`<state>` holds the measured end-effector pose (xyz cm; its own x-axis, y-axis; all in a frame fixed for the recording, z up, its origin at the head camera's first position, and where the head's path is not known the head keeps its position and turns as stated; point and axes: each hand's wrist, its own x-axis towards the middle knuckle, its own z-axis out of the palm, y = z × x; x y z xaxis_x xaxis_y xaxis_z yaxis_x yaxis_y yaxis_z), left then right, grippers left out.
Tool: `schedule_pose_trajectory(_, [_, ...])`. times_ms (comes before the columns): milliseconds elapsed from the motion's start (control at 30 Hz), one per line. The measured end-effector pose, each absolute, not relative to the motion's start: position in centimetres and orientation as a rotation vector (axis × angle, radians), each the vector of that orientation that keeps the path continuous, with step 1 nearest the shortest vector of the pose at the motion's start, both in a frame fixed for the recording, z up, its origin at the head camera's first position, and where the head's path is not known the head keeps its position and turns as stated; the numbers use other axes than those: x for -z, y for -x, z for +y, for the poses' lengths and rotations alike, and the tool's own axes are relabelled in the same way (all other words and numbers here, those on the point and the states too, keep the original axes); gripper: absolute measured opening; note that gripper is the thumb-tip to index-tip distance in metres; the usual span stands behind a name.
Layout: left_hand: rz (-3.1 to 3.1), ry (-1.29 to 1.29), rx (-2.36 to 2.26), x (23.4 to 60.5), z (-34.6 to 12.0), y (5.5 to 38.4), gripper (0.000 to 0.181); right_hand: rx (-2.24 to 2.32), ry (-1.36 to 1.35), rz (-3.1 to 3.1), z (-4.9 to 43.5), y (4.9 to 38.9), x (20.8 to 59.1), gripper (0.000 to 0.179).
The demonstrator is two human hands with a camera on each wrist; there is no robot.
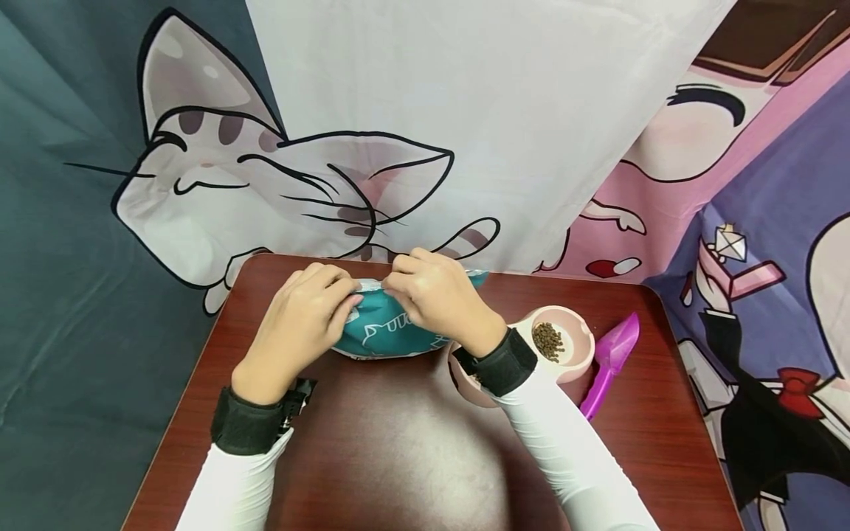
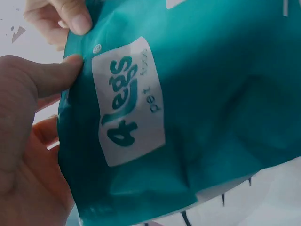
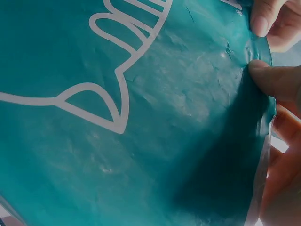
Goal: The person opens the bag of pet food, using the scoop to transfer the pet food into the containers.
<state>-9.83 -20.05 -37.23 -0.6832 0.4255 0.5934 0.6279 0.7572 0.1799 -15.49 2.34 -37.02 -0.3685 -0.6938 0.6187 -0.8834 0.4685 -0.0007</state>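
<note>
A teal pet food bag [image 1: 398, 324] with white lettering stands near the back edge of the table. My left hand [image 1: 302, 321] pinches its top edge on the left, thumb on the near face and fingers behind. Close beside it, my right hand [image 1: 441, 299] pinches the same edge, also thumb in front. The left wrist view shows the bag's white "4Legs pet food" label [image 2: 131, 103] next to the left thumb [image 2: 56, 77]. In the right wrist view the right thumb [image 3: 275, 82] presses on the teal film near the top edge, which looks crinkled there.
Right of the bag stands a pink double bowl [image 1: 584, 346], partly hidden by the right wrist, with brown kibble [image 1: 547, 341] in one side. A purple scoop [image 1: 614, 354] lies beyond it near the table's right side. Printed cloth [image 1: 505, 110] hangs behind the table [image 1: 319, 457].
</note>
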Motion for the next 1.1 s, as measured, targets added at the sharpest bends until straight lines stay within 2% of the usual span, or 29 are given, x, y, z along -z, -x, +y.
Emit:
schedule_pose_trajectory(267, [-2.377,0.802,0.542,37.5,-20.3,9.9,0.006,-0.405,-1.295,-2.234,1.5,15.2,37.0,0.01])
schedule_pose_trajectory(667, [-2.38,0.814,0.546,37.7,-20.4,10.1,0.007,-0.409,-1.269,-2.189,1.1,15.2,37.1,0.022])
schedule_pose_trajectory(833, [-2.409,0.79,0.548,37.4,-21.6,9.7,0.012,-0.434,-1.28,-2.189,1.2,15.3,37.3,0.017])
schedule_pose_trajectory(1100, [-2.364,0.805,0.6,37.6,-22.1,9.4,0.005,-0.455,-1.286,-2.172,1.3,15.3,37.3,0.01])
